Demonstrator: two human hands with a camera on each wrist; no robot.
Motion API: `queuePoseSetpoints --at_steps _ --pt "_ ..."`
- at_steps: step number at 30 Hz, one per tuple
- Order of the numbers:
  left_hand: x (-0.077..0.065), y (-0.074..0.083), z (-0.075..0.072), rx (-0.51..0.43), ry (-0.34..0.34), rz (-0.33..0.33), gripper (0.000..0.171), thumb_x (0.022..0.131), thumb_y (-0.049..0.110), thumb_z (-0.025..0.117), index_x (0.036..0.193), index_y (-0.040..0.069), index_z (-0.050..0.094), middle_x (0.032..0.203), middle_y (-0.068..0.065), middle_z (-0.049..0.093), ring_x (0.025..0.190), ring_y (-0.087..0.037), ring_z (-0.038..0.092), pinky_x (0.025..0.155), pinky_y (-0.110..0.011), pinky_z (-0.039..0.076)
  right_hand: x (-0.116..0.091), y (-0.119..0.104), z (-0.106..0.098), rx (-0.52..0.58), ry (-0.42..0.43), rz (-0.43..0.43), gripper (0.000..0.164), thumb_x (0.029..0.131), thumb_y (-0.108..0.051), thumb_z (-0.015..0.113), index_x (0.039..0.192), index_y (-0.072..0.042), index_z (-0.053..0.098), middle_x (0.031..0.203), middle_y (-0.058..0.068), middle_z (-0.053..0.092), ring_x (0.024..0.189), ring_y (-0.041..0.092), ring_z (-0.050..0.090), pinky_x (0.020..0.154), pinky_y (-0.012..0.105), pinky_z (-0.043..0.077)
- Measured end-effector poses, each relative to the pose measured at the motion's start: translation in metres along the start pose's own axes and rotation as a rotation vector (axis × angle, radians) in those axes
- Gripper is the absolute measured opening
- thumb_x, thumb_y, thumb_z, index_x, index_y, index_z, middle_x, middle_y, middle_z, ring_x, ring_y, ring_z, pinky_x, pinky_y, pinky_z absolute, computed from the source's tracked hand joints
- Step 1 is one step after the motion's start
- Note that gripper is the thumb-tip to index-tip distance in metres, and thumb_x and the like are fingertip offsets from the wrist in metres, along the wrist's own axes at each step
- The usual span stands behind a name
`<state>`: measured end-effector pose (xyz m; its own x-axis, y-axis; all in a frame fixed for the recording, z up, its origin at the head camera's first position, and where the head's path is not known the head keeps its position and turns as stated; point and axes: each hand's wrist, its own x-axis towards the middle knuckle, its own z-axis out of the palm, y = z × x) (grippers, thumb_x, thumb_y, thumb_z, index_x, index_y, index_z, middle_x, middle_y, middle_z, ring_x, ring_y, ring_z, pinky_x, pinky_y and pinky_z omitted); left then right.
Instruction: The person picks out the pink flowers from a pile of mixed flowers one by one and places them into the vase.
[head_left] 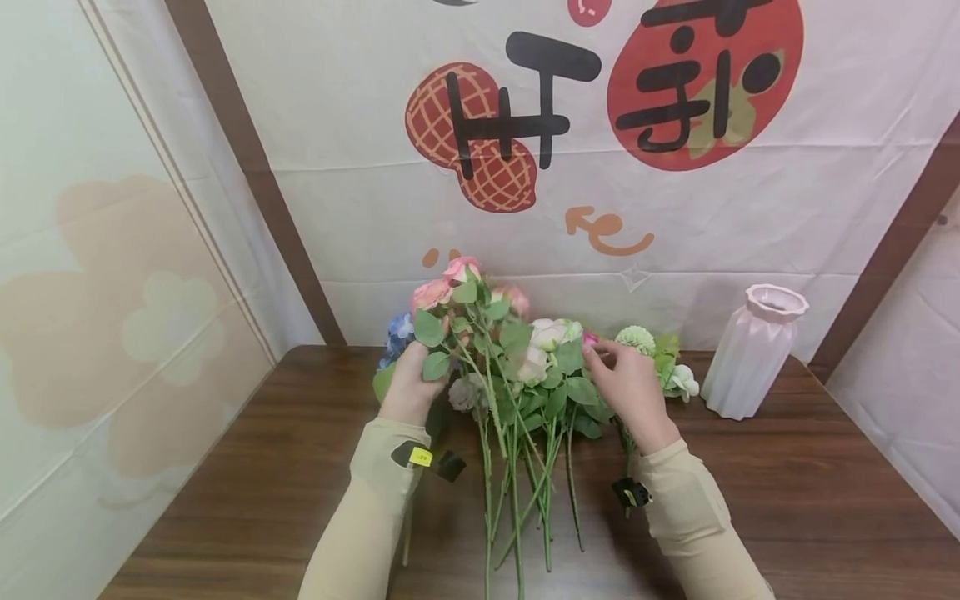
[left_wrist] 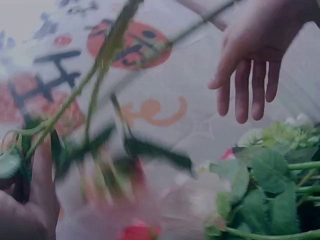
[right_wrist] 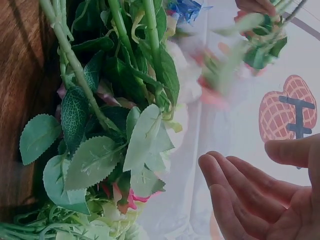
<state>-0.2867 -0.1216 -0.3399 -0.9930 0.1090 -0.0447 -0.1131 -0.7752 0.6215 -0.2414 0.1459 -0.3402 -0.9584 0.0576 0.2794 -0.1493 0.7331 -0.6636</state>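
Note:
My left hand grips the stems of pink roses, lifted over the back left of the flower pile. In the left wrist view its fingers are bent round a green stem, and the rose heads hang blurred beside it. The right hand hovers at the right side of the pile, holding nothing; the right wrist view shows its fingers extended and apart from the flowers. Between the hands, pale pink-white roses and green leaves lie with long stems pointing toward me.
A white ribbed vase stands upright at the table's back right. Blue flowers lie behind my left hand, and a pale green pompom flower and a white flower lie past my right. A printed cloth hangs behind the brown table.

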Motion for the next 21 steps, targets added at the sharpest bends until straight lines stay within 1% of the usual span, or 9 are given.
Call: queuePoseSetpoints --at_steps 2,4,9,12,13,15,17,18,21 --pt "0.001 -0.002 -0.005 -0.014 -0.029 -0.052 0.022 0.101 0.012 0.041 0.104 0.016 0.062 0.103 -0.001 0.061 0.088 -0.013 0.063 0.076 -0.026 0.055 0.0 0.001 0.0 -0.002 -0.001 0.006 0.041 0.096 -0.043 0.048 0.115 -0.012 0.067 0.094 0.01 0.073 0.071 0.019 0.065 0.057 0.03 0.046" --pt "0.003 -0.007 -0.008 0.033 -0.022 -0.044 0.022 0.102 0.013 0.04 0.103 0.014 0.062 0.101 -0.001 0.061 0.088 -0.013 0.062 0.077 -0.027 0.054 0.0 0.002 0.001 -0.011 0.007 -0.002 0.041 0.096 -0.043 0.049 0.115 -0.011 0.067 0.093 0.01 0.073 0.071 0.02 0.066 0.058 0.032 0.047" --pt "0.009 -0.02 -0.006 0.209 0.098 0.108 0.018 0.097 0.01 0.052 0.111 0.006 0.063 0.099 0.0 0.066 0.087 -0.011 0.065 0.076 -0.03 0.056 -0.001 0.003 0.003 -0.024 0.014 -0.024 0.041 0.096 -0.04 0.051 0.118 -0.01 0.067 0.094 0.013 0.073 0.074 0.023 0.068 0.065 0.04 0.051" --pt "0.011 -0.024 -0.004 0.402 0.196 0.194 0.026 0.094 0.009 0.056 0.116 -0.004 0.061 0.103 -0.005 0.064 0.081 -0.01 0.064 0.069 -0.025 0.056 -0.001 0.002 0.005 -0.025 0.014 -0.025 0.04 0.095 -0.04 0.052 0.118 -0.01 0.066 0.094 0.013 0.073 0.074 0.023 0.068 0.066 0.041 0.052" --pt "0.011 -0.025 -0.003 0.483 0.216 0.228 0.028 0.094 0.009 0.057 0.117 -0.006 0.061 0.105 -0.009 0.063 0.084 -0.011 0.062 0.071 -0.024 0.055 -0.001 0.002 0.005 -0.025 0.015 -0.024 0.04 0.095 -0.04 0.052 0.118 -0.01 0.066 0.094 0.013 0.073 0.074 0.022 0.069 0.066 0.04 0.052" --pt "0.009 -0.026 0.0 0.648 0.25 0.316 0.027 0.093 0.008 0.057 0.114 -0.008 0.064 0.106 -0.015 0.064 0.086 -0.012 0.059 0.072 -0.022 0.05 -0.001 0.001 0.006 -0.024 0.019 -0.027 0.04 0.095 -0.04 0.052 0.117 -0.01 0.067 0.094 0.013 0.073 0.074 0.022 0.069 0.066 0.04 0.052" --pt "0.006 -0.025 0.006 0.764 0.267 0.432 0.023 0.091 0.005 0.06 0.108 -0.008 0.067 0.108 -0.019 0.065 0.092 -0.014 0.058 0.076 -0.022 0.049 -0.001 0.0 0.006 -0.025 0.023 -0.031 0.039 0.095 -0.039 0.053 0.116 -0.01 0.067 0.094 0.013 0.073 0.075 0.023 0.069 0.066 0.041 0.052" --pt "0.005 -0.025 0.009 0.811 0.267 0.5 0.02 0.09 0.004 0.061 0.104 -0.007 0.069 0.107 -0.021 0.066 0.094 -0.016 0.059 0.079 -0.022 0.049 -0.001 0.0 0.007 -0.025 0.026 -0.035 0.039 0.095 -0.039 0.053 0.116 -0.01 0.068 0.094 0.013 0.073 0.075 0.023 0.069 0.066 0.041 0.052" --pt "-0.002 -0.023 0.018 1.01 0.279 0.736 0.011 0.086 0.006 0.068 0.087 -0.004 0.073 0.091 -0.018 0.071 0.083 -0.019 0.064 0.071 -0.026 0.049 0.0 -0.001 0.008 -0.026 0.027 -0.043 0.039 0.095 -0.038 0.054 0.116 -0.009 0.068 0.093 0.014 0.073 0.075 0.024 0.068 0.065 0.041 0.052"
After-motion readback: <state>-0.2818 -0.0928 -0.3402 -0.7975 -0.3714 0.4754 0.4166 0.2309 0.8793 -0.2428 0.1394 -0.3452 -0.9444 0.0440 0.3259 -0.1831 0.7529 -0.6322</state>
